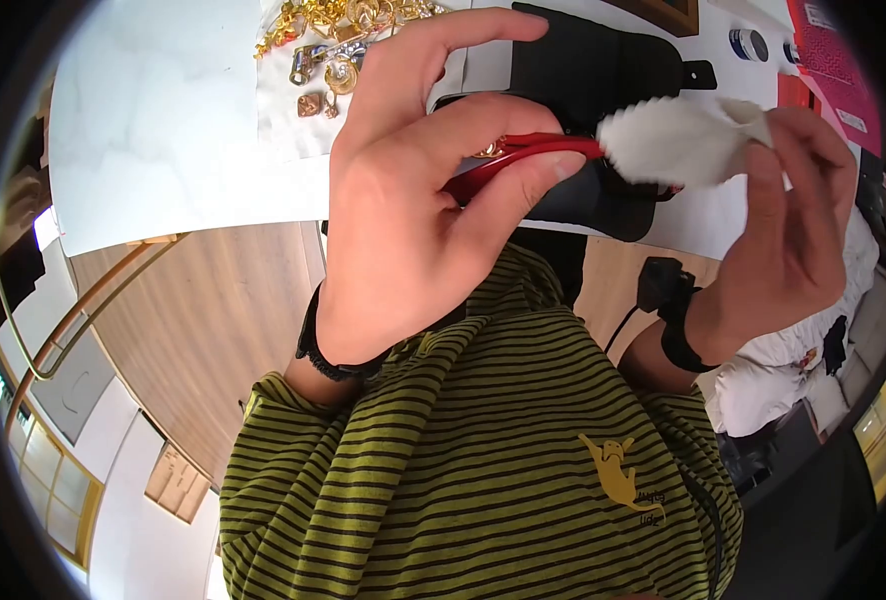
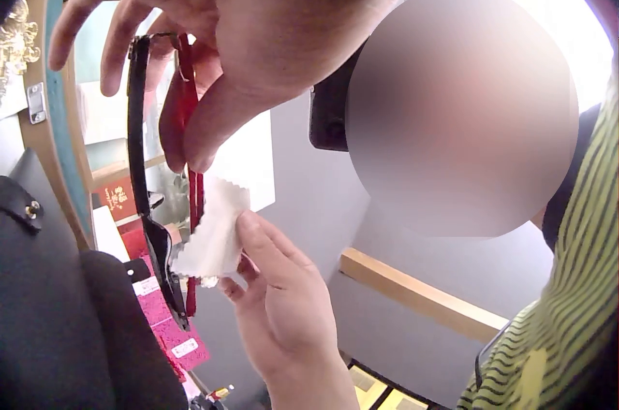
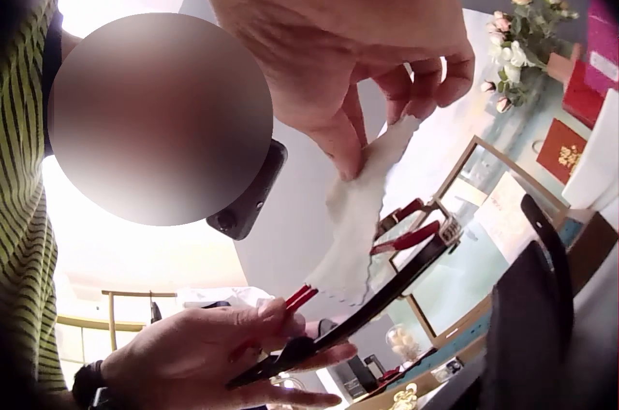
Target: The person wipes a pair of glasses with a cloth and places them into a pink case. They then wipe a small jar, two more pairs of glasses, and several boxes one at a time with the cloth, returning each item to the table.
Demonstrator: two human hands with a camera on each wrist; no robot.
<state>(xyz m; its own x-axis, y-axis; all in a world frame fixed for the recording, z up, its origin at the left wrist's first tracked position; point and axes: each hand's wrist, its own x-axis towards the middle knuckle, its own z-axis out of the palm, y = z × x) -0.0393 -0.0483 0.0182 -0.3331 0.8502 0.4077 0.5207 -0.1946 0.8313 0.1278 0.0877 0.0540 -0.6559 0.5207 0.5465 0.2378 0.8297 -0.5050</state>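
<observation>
My left hand (image 1: 403, 210) pinches the red temples of a pair of glasses (image 1: 581, 148) between thumb and index finger, its other fingers spread. The glasses have a black front, seen nearly edge-on in the left wrist view. A pale cleaning cloth (image 1: 678, 145) with zigzag edges is pinched in my right hand (image 1: 798, 230). It hangs across the far end of the glasses and hides part of them. In the right wrist view the cloth (image 3: 353, 236) drapes beside the black front (image 3: 392, 286). Below the hands lies a black case (image 1: 593, 60) with a snap strap (image 1: 699, 75).
Gold jewellery (image 1: 343, 75) lies on a white sheet (image 1: 281, 135) at the back left of the white table (image 1: 153, 130). A small jar (image 1: 749, 45), a wooden-framed item (image 1: 668, 14) and a pink packet (image 1: 831, 65) stand at the back right. Flowers (image 3: 517, 43) appear in the right wrist view.
</observation>
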